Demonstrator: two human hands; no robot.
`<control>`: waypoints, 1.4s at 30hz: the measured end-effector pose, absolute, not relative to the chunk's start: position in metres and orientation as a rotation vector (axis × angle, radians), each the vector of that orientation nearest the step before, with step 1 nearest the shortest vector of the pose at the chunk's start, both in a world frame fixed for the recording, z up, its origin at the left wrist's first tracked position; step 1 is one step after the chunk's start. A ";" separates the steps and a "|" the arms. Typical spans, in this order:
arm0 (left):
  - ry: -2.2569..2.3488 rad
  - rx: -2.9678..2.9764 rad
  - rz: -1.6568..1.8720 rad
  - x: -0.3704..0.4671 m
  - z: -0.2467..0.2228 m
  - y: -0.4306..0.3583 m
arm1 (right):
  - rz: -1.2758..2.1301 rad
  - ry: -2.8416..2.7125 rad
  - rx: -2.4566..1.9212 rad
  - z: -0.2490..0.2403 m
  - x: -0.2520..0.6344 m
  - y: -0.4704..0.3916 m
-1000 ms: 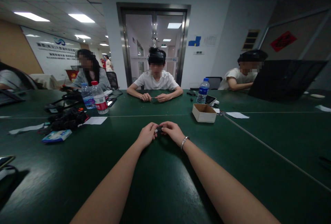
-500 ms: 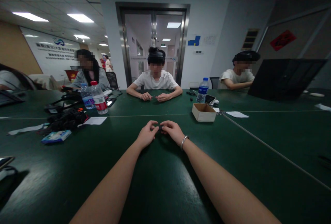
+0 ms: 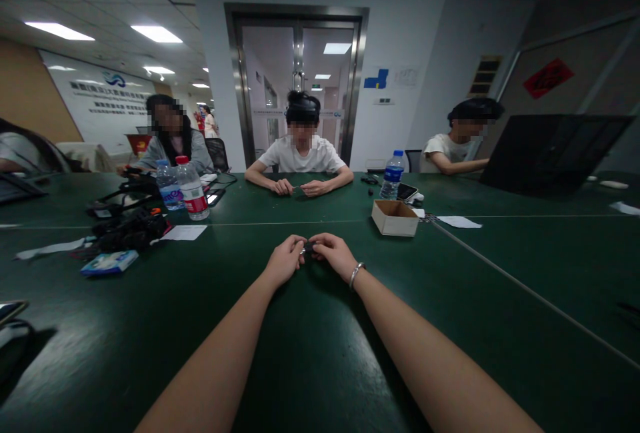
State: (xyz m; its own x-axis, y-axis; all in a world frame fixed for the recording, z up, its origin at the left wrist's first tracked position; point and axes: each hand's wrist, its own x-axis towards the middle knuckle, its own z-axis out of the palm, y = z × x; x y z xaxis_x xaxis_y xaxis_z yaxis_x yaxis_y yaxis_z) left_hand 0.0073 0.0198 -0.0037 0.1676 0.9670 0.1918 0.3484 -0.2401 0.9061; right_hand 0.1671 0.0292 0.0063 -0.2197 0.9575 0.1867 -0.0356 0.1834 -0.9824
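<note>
Between my two hands, just above the green table [image 3: 280,366], is a small dark object [image 3: 309,247] with a bit of shiny metal at its left end; its kind is too small to make out. My right hand [image 3: 336,253], a silver bracelet at its wrist, pinches the dark part between thumb and fingers. My left hand [image 3: 287,260] is closed at the metal end, its fingertips close against the right ones. Much of the object is hidden by the fingers.
A small open cardboard box [image 3: 395,220] stands ahead to the right, near a water bottle [image 3: 393,175]. At left are bottles [image 3: 192,190], black straps and gear [image 3: 130,230] and a tissue pack [image 3: 109,264]. Across the table a person [image 3: 300,153] handles something small.
A shiny metal bit now shows at my left fingertips, where the thumb covered it before. Both hands have otherwise stayed nearly in place.
</note>
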 end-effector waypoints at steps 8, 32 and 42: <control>1.281 1.758 1.116 0.007 -0.004 0.019 | 1.222 -1.436 -0.954 0.006 0.166 0.030; 1.272 1.760 1.076 0.010 0.006 0.010 | 1.211 -1.429 -0.973 0.006 0.166 0.029; 1.288 1.700 1.090 0.010 0.004 0.010 | 1.207 -1.429 -0.979 0.004 0.167 0.030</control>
